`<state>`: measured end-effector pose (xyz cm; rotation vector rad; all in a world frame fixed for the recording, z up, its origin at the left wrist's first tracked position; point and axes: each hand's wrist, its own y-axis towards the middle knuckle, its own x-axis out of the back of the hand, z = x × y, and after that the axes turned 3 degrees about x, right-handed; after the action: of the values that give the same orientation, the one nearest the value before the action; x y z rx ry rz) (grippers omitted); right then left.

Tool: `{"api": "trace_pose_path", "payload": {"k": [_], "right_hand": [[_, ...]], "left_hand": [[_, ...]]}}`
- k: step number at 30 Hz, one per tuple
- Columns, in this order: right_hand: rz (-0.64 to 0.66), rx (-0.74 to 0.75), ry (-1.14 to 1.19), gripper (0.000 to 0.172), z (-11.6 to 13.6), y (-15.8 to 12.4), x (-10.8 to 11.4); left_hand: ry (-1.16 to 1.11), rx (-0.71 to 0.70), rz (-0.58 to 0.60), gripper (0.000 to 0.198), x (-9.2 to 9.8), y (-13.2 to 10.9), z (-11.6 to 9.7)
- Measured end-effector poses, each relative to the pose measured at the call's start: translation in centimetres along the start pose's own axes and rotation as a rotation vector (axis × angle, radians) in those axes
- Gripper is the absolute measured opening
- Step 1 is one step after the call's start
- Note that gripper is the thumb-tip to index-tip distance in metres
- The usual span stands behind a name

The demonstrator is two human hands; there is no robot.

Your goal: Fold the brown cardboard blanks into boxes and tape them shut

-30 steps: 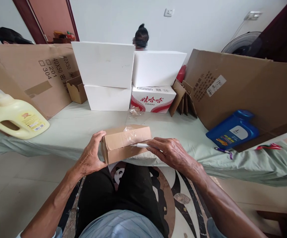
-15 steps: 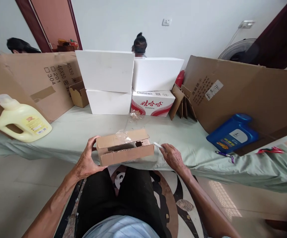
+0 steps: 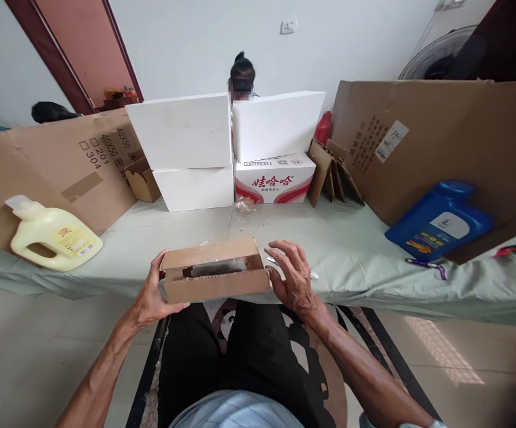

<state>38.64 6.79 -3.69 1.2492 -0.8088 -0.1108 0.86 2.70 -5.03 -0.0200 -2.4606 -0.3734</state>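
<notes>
A small brown cardboard box (image 3: 222, 289) sits at the front edge of the cloth-covered table, a gap open along its top. Through the gap something greyish (image 3: 220, 267) shows, too shaded to name. My left hand (image 3: 151, 297) grips the box's left end, thumb in front and fingers behind. At the right end is my right hand (image 3: 296, 276), fingers spread and curved, its thumb close to or touching the cardboard. Beneath that hand a slim white tool (image 3: 314, 275) lies on the cloth, mostly hidden.
White boxes (image 3: 180, 134) and a red-and-white carton (image 3: 276, 181) stand stacked behind. A pale yellow jug (image 3: 57, 235) is at left, a blue bottle (image 3: 440, 220) and purple pen-like item (image 3: 421, 263) at right. Large cardboard sheets (image 3: 445, 142) flank the table. A person (image 3: 241, 74) is beyond.
My right hand has let go of the slim white tool, which now lies on the cloth, and has come to the box's right end with fingers spread. The view has shifted slightly.
</notes>
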Motion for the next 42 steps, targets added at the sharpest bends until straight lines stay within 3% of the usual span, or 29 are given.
{"api": "trace_pose_path", "payload": {"k": [5,11,13,15,19,22,25,27,32,42], "right_hand": [[-0.053,0.0,0.163,0.048,1.3,0.5,0.2],[-0.11,-0.292,0.302,0.031,1.1,0.8,0.2],[-0.155,-0.262,0.223,0.032,1.3,0.8,0.6],[-0.186,-0.139,0.1,0.036,1.9,0.9,1.1],[-0.021,0.094,-0.027,0.037,3.3,1.5,1.2],[0.092,0.108,-0.033,0.029,3.8,2.0,0.6],[0.095,0.097,-0.031,0.022,4.1,2.0,0.1],[0.094,0.094,-0.025,0.019,4.2,2.0,0.0],[0.105,0.092,0.017,0.015,4.0,2.3,0.1],[0.117,0.113,0.053,0.011,3.9,2.9,-0.2]], "left_hand": [[-0.058,0.069,0.046,0.127,-0.4,-0.2,-0.6],[-0.042,0.008,0.024,0.118,-1.2,0.3,-0.6],[-0.033,0.0,0.009,0.118,-1.4,0.4,-0.5],[-0.019,-0.008,-0.017,0.121,-1.6,0.4,-0.7],[-0.004,-0.007,-0.006,0.122,-1.9,0.2,-1.2],[0.005,0.019,0.049,0.134,-1.5,0.0,-1.3],[-0.043,0.054,0.152,0.151,0.0,0.4,-1.3],[-0.078,0.052,0.215,0.151,1.3,0.9,-1.7],[0.006,0.069,0.239,0.126,3.3,2.7,-3.9],[0.104,-0.076,0.237,0.068,3.3,5.6,-6.9]]}}
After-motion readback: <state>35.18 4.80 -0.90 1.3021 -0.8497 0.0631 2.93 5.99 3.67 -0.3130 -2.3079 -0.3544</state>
